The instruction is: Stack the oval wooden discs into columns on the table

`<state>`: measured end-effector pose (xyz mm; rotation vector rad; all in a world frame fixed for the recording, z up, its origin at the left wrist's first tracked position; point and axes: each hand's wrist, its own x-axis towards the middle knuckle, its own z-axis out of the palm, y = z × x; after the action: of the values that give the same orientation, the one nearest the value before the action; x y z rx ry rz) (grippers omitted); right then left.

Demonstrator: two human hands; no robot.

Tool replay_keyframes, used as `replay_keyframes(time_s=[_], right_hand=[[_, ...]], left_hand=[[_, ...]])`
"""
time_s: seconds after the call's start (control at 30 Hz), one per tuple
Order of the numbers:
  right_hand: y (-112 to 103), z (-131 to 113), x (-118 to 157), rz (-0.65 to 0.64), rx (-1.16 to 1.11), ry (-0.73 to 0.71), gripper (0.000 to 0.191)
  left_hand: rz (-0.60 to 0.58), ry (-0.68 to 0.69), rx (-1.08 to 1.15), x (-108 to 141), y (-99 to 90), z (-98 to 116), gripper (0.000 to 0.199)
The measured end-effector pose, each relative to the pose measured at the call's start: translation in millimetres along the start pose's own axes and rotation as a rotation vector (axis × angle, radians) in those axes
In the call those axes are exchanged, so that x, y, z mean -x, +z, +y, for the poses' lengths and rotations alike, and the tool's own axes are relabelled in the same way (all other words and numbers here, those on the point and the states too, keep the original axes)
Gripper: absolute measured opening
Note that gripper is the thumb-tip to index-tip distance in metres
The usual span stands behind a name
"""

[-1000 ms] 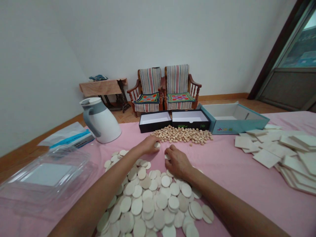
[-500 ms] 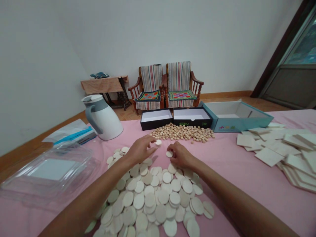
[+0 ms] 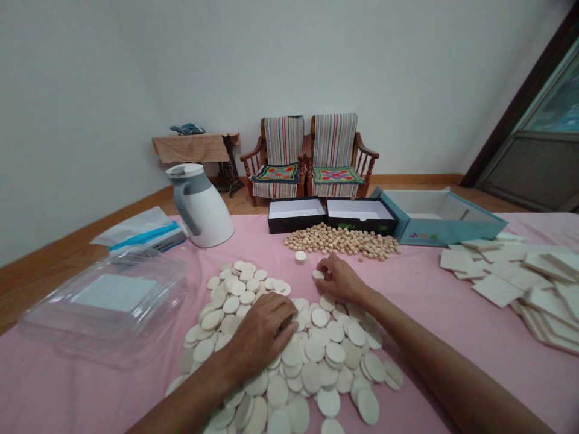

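My left hand (image 3: pixel 260 334) lies palm down on the heap of pale wooden discs (image 3: pixel 316 355), and I cannot tell whether its fingers grip one. My right hand (image 3: pixel 339 280) is at the far edge of that heap, pinching a small round disc (image 3: pixel 318 274) between fingertips and thumb. Just beyond the heap, a short cream-coloured stack of small discs (image 3: pixel 300 257) stands alone on the pink cloth (image 3: pixel 407 361). Farther on is a mound of small wooden discs (image 3: pixel 341 241), which neither hand touches.
Two open black boxes (image 3: pixel 325 216) and an open teal box (image 3: pixel 441 218) stand at the far edge. Thin square wooden tiles (image 3: pixel 506 280) lie on the right. A clear plastic lid (image 3: pixel 108 301), a white jug (image 3: pixel 202 208) and a packet (image 3: pixel 145 234) are on the left.
My left hand has drawn back from the far side and now lies on the heap, with a small stack left standing on the cloth. My right hand has shifted slightly, and the view has turned slightly.
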<state>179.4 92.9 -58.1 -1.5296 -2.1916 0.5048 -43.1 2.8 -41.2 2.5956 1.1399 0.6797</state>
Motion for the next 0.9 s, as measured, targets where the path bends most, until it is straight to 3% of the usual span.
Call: replay_keyframes(time_s=[0.27, 0.5, 0.63, 0.73, 0.83, 0.9], right_hand=[[7, -20, -40, 0.220, 0.035, -0.040, 0.015], [14, -27, -61, 0.148, 0.107, 0.023, 0.016], [12, -27, -59, 0.139, 0.095, 0.039, 0.018], [-2, -29, -47, 0.156, 0.023, 0.006, 0.017], [-23, -31, -22, 0.050, -0.098, -0.094, 0.014], [-37, -32, -2, -0.174, -0.160, -0.165, 0.013]], left_hand=[[-0.004, 0.029, 0.023, 6, 1.3, -2, 0.015], [-0.007, 0.032, 0.033, 6, -0.7, -1, 0.015], [-0.022, 0.036, 0.030, 6, -1.1, -1, 0.015], [-0.026, 0.037, 0.027, 6, -0.7, -1, 0.015], [-0.016, 0.041, 0.022, 6, -0.1, -1, 0.016], [-0.015, 0.039, 0.016, 6, 0.0, -1, 0.017]])
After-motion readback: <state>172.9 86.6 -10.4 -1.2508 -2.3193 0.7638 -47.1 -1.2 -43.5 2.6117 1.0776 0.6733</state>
